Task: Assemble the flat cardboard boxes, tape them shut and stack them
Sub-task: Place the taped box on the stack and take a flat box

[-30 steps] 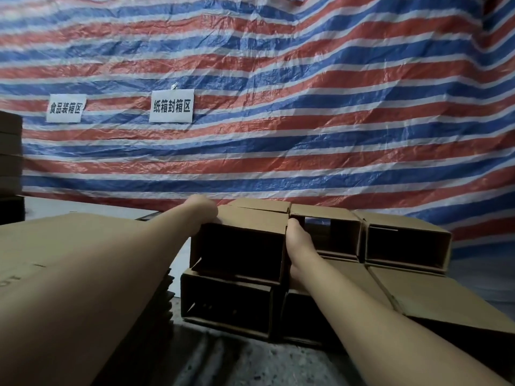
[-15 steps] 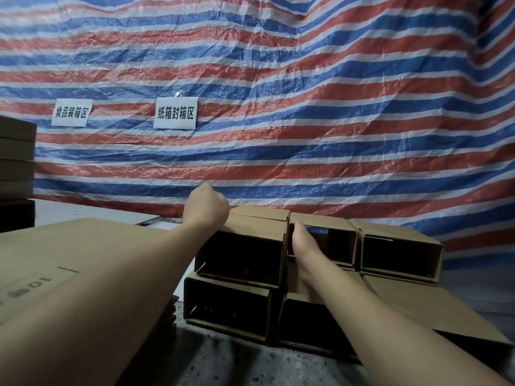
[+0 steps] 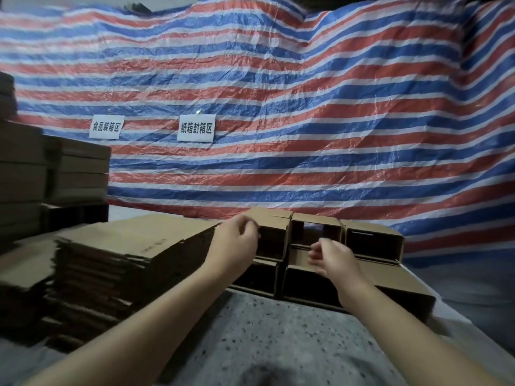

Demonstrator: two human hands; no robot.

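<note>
Boxes (image 3: 315, 246), open-ended and stacked two high, sit at the far edge of the speckled tabletop (image 3: 278, 344) ahead of you, their dark insides hard to read and the lower right one partly hidden by your right forearm. Your left hand (image 3: 237, 240) hangs loosely curled in front of the upper left box, whether it touches the rim you cannot tell, and your blurred right hand (image 3: 333, 257) hovers relaxed, gripping nothing. Flat cardboard (image 3: 133, 254) is piled at left, cut off by the frame, under a striped tarp (image 3: 306, 121).
</note>
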